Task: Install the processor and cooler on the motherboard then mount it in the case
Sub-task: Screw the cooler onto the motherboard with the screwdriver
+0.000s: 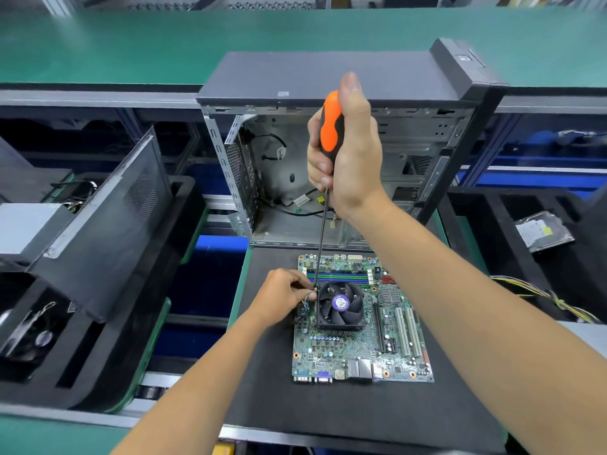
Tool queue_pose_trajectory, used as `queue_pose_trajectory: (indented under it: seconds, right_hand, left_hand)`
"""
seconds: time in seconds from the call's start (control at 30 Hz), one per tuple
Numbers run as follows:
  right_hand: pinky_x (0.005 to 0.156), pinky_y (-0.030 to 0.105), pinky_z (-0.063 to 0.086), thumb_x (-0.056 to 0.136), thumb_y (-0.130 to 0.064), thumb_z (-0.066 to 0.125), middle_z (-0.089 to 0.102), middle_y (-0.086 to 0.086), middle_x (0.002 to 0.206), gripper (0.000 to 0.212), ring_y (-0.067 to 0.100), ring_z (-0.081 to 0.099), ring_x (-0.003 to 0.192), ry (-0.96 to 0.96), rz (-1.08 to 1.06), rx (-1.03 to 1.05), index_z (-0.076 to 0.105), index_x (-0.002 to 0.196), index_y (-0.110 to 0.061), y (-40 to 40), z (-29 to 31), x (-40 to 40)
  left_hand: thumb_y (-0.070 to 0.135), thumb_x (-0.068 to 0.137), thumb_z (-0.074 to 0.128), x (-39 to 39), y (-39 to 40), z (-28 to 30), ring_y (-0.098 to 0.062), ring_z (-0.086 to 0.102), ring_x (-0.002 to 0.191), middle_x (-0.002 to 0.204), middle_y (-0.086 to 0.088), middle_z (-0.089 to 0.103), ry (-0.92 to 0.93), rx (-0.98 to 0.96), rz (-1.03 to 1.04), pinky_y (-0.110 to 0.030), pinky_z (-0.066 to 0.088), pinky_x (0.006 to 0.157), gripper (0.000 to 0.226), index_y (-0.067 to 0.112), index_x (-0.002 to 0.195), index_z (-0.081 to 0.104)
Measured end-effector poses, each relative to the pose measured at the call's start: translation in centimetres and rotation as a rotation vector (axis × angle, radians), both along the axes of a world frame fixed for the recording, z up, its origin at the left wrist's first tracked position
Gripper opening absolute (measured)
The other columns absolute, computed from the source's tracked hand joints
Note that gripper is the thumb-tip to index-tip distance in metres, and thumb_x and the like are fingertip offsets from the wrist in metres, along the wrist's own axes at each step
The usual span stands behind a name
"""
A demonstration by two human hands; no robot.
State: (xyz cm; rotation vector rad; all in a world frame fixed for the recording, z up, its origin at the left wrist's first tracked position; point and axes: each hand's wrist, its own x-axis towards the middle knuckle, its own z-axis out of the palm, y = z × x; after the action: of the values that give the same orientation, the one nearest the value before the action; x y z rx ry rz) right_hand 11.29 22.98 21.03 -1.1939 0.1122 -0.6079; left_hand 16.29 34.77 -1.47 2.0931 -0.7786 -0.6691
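Our right hand [345, 149] wraps the screwdriver [329, 133] upright, tip at the cooler's [340, 305] corner on the motherboard [358, 346], which lies on the black mat [262, 389]. Our left hand [282, 298] pinches the fan wires [307, 298]. The open case [328, 142] stands behind.

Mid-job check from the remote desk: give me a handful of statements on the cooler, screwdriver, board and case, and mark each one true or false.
1. The right hand grips the orange-and-black screwdriver. True.
2. The green motherboard is already inside the open grey metal case. False: it lies on the black mat in front of the case.
3. The black fan cooler sits on the motherboard. True.
4. The left hand rests idle on the mat. False: it is at the cooler's left edge, fingers on the thin wires there.
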Motion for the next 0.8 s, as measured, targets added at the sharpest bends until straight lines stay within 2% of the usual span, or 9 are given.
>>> queue_pose_trajectory:
  seconds: [0.1,0.2,0.3,0.47,0.57,0.63,0.7,0.8]
  right_hand:
    - [0.042,0.018,0.022,0.089,-0.053,0.037,0.024,0.002,0.043,0.055,0.015,0.02,0.035,0.002,0.007,0.001,0.042,0.058,-0.008,0.2,0.2,-0.2]
    - [0.041,0.019,0.022,0.091,-0.052,0.036,0.024,0.002,0.043,0.055,0.015,0.02,0.035,-0.006,0.014,-0.006,0.043,0.059,-0.008,0.4,0.2,-0.2]
    - [0.041,0.019,0.021,0.09,-0.052,0.037,0.024,0.002,0.043,0.054,0.015,0.02,0.034,-0.006,0.011,-0.017,0.043,0.058,-0.008,0.6,0.4,-0.3]
    - [0.041,0.02,0.022,0.091,-0.052,0.036,0.027,0.001,0.042,0.055,0.016,0.02,0.035,-0.055,-0.057,-0.027,0.044,0.057,-0.009,-0.4,1.3,-0.9]
    - [0.041,0.02,0.024,0.092,-0.054,0.035,0.028,0.001,0.041,0.056,0.016,0.02,0.034,-0.068,-0.041,-0.005,0.045,0.056,-0.011,-1.0,1.8,-1.1]
    - [0.041,0.02,0.023,0.091,-0.054,0.035,0.027,0.001,0.042,0.056,0.016,0.02,0.034,-0.062,-0.033,-0.012,0.044,0.056,-0.011,-0.9,1.6,-1.3]
    - [0.042,0.02,0.022,0.09,-0.053,0.036,0.026,0.002,0.042,0.056,0.015,0.021,0.035,-0.047,-0.035,-0.017,0.044,0.056,-0.01,-0.6,1.2,-1.3]
    - [0.042,0.02,0.021,0.088,-0.054,0.037,0.026,0.002,0.043,0.055,0.015,0.021,0.035,-0.018,-0.032,0.005,0.043,0.058,-0.009,-0.2,0.5,-1.2]
  left_hand:
    - [0.006,0.078,0.076,-0.4,0.1,0.3,0.002,0.057,0.056,0.068,0.012,0.066,0.015,-0.02,0.028,-0.018,0.051,0.06,0.022,0.022,0.067,0.066]
    - [0.002,0.082,0.072,-0.5,-0.1,0.8,0.002,0.057,0.051,0.059,0.016,0.065,0.021,-0.034,0.038,-0.017,0.048,0.051,0.019,0.015,0.069,0.068]
    - [-0.002,0.087,0.064,-0.2,-0.4,1.2,-0.013,0.059,0.054,0.06,0.01,0.066,0.107,-0.018,0.053,-0.027,0.053,0.055,0.019,0.011,0.073,0.067]
    - [0.005,0.091,0.062,-0.2,-1.3,1.4,-0.005,0.056,0.04,0.059,-0.01,0.056,0.292,-0.003,0.113,-0.015,0.042,0.039,0.014,0.0,0.078,0.061]
    - [0.003,0.089,0.063,-0.2,-1.6,1.4,-0.007,0.058,0.041,0.063,-0.011,0.057,0.428,-0.009,0.199,-0.016,0.048,0.043,0.011,-0.002,0.08,0.061]
    - [-0.002,0.088,0.062,0.3,-1.3,1.7,-0.01,0.059,0.045,0.065,-0.011,0.06,0.494,0.019,0.186,-0.018,0.051,0.046,0.011,0.001,0.078,0.062]
    - [-0.012,0.086,0.054,1.2,-0.8,1.9,-0.015,0.06,0.053,0.068,-0.009,0.062,0.444,0.08,0.153,-0.02,0.051,0.051,0.022,0.004,0.075,0.065]
    - [-0.015,0.08,0.051,2.4,-0.4,2.5,-0.009,0.055,0.068,0.072,0.003,0.063,0.112,0.097,0.22,-0.016,0.045,0.064,0.033,0.012,0.074,0.069]
